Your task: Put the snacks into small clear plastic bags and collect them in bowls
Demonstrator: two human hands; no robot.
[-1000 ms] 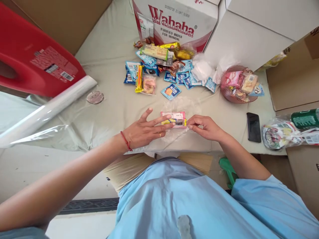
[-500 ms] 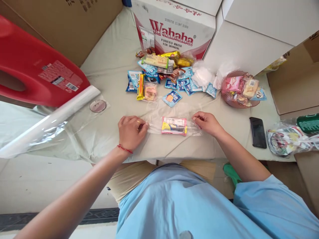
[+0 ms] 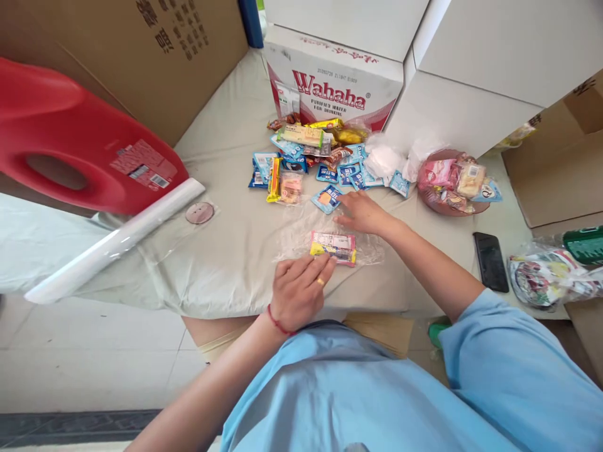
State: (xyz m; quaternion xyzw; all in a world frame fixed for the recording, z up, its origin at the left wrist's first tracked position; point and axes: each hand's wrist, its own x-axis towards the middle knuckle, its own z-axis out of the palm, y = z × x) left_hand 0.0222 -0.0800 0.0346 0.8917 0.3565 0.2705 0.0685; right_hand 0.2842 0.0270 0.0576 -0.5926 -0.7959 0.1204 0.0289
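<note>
A pink and yellow snack packet (image 3: pixel 340 243) lies on a clear plastic sheet (image 3: pixel 294 238) spread on the cloth-covered table. My left hand (image 3: pixel 301 287), with a ring and a red bracelet, is laid out flat, its fingertips at the packet's lower edge. Over the far side of the sheet is my right hand (image 3: pixel 365 215), thumb and fingers apart. Its fingertips reach the right edge of a blue sachet (image 3: pixel 326 199); whether they touch it I cannot tell. Behind lie more blue sachets (image 3: pixel 326 173), a yellow-wrapped bar (image 3: pixel 274 180) and a pink snack pack (image 3: pixel 291 188).
A red jug (image 3: pixel 94 144) and a roll of clear film (image 3: pixel 117 242) occupy the left, near a round disc (image 3: pixel 200 213). At the back stands a Wahaha carton (image 3: pixel 339 85). Rightward are a bowl of snacks (image 3: pixel 428 191) and a phone (image 3: pixel 490 260).
Both hands have let go of the plastic sheet's sides. My left hand has moved right to the packet's lower edge; my right hand has moved left and away from me, toward the blue sachet.
</note>
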